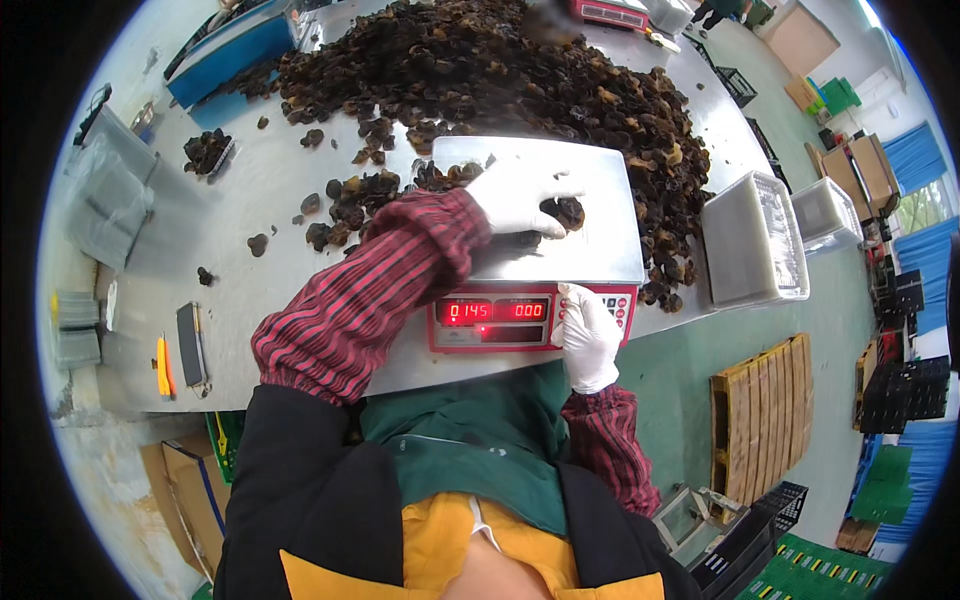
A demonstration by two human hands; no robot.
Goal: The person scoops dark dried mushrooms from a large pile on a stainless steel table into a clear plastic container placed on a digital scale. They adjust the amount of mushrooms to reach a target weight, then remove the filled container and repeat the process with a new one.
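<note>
My left hand (517, 199), in a white glove, reaches over the steel platform (600, 255) of a red digital scale. Its thumb and fingers curve about a dark brown mushroom piece (572, 214); whether they grip it, I cannot tell. Another dark piece shows under the palm. My right hand (589, 337), also gloved in white, has curled fingers and lies against the keypad side of the scale's front panel (487, 346), partly covering the keys. Red digits glow on the panel. Beyond the platform spreads a large heap of dark mushrooms (465, 67).
Stacked clear plastic trays (754, 244) stand at the table's right edge. A small filled tray (206, 154), a dark phone-like case (192, 345) and an orange cutter (164, 367) lie left. At the back are a blue bin (232, 56) and another red scale (611, 13). A wooden pallet (761, 420) stands right.
</note>
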